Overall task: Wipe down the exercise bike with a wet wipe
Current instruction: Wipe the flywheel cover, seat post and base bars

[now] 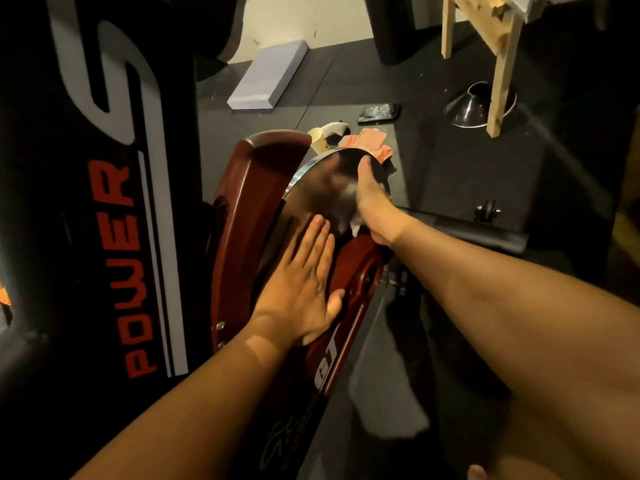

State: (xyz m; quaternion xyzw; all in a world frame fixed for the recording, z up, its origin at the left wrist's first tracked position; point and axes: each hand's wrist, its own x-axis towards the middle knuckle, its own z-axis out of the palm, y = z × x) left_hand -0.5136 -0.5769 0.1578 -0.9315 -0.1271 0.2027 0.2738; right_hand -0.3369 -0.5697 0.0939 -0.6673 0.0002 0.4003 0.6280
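Crouched over the exercise bike (239,216), I brace my left hand (298,289) open on it, fingers straight and together, palm across the edge where the dark red frame meets the flywheel (311,195). Just beyond, my right hand (372,202) presses the wet wipe (355,224) against the disc's face, thumb stretched towards the rim. The fingers are hidden behind the hand, so I cannot tell whether they curl round the wipe. Only white scraps of it show under the palm.

To do this pass well, I judge that the left hand should hold the wheel from turning while the right sweeps in overlapping arcs out to the chrome edge, refolding the wipe once it greys.

The flywheel is dark, polished metal with a bright rim and blurred reflections. The frame is glossy maroon with white "GT" lettering. To my left stands a black panel (114,265) lettered "POWER" in red.

Farther off, on the dark floor (450,174), lie a paper cup (317,138), pink cloths (374,142), a phone (379,112), a pale foam block (270,76) and a wooden stand (498,64).
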